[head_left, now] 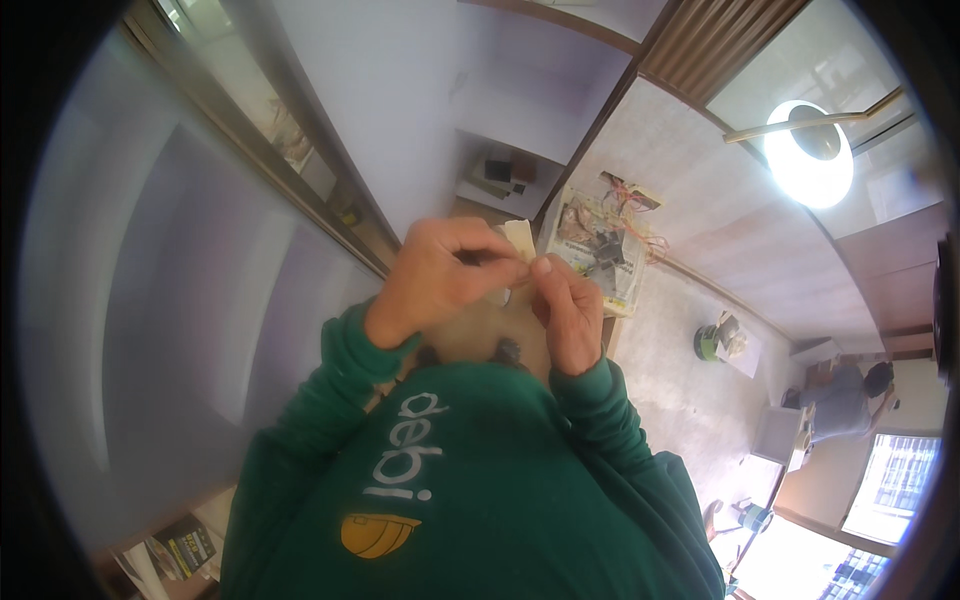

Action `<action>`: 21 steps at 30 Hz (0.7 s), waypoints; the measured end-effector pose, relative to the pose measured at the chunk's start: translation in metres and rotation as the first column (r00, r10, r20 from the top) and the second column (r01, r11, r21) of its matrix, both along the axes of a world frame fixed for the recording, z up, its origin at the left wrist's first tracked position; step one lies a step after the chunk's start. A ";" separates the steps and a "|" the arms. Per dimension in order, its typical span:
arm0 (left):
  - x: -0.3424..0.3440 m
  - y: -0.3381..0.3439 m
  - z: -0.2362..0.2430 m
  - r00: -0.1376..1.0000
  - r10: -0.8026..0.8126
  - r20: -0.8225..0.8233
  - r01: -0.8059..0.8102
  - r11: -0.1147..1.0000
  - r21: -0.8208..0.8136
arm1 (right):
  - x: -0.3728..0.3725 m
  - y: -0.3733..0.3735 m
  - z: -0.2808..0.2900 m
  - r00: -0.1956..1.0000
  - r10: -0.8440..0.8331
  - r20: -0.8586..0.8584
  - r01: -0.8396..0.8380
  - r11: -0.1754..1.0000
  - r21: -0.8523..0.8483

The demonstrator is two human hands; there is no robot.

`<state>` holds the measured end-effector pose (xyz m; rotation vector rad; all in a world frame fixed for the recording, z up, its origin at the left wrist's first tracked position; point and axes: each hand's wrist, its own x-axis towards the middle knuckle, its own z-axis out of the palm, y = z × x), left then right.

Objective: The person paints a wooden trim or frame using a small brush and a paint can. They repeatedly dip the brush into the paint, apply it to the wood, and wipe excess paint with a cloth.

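Note:
In front of my chest, both hands meet with the fingertips close together. My left hand (pixel 440 275) is closed in a pinch, its thumb and forefinger pressed on a small, thin, cream-coloured piece (pixel 517 235) that looks like folded paper or sheet. My right hand (pixel 572 312) pinches the same piece from the other side, thumb uppermost. The piece sticks up beyond the fingertips; its lower part is hidden by my fingers. Green sleeves cover both my forearms.
A newspaper-covered surface (pixel 625 265) with loose wires stands just beyond my right hand. Tall pale panels (pixel 200 270) rise at my left, and an open cabinet shelf (pixel 510 185) lies ahead. A green tub (pixel 708 343) is on the floor; another person (pixel 843 400) works far right.

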<state>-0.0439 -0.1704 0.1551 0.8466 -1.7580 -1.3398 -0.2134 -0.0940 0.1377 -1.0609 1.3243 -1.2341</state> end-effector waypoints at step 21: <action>0.026 -0.025 -0.018 0.993 -0.003 -0.121 0.003 1.000 -0.008 | 0.021 -0.029 -0.003 0.990 0.077 0.120 -0.070 0.996 -0.060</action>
